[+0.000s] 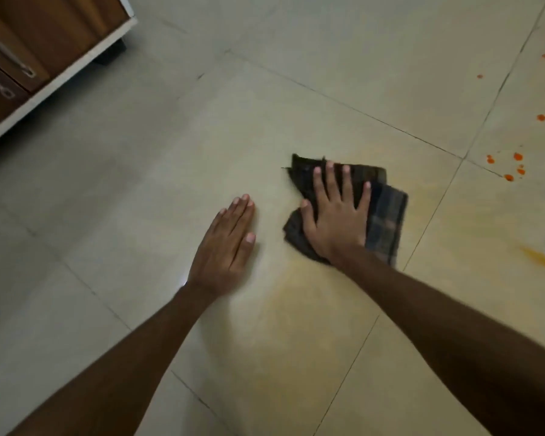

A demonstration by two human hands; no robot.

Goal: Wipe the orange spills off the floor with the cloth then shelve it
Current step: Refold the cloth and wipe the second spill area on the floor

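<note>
Near centre of the frame, the right hand (337,215) is pressing flat on the folded plaid cloth (387,221) — fingers straight and spread, thumb out to the side, nothing curling round the fabric. Cloth is lying on the tiled floor (343,89) w/ its checked edge showing right of the hand. Just left of it, the left hand (224,243) is resting palm-down on bare tile, fingers straight and together, holding nothing, prob. bracing.

Progress, as I'm judging it: approx. mid-wipe. A faint yellowish haze (296,297) is showing on the tiles around and below the cloth, looking like wiped-over residue. Along the right edge, bright orange droplets (517,157) are sitting untouched, scattered from upper right down to mid-right, and an orange smear (538,258) is lying lower right — all well apart from the cloth. Those are waiting, then the shelving. Upper left, a wooden cabinet (44,36) w/ metal handles (27,70) is showing; no shelf visible.
</note>
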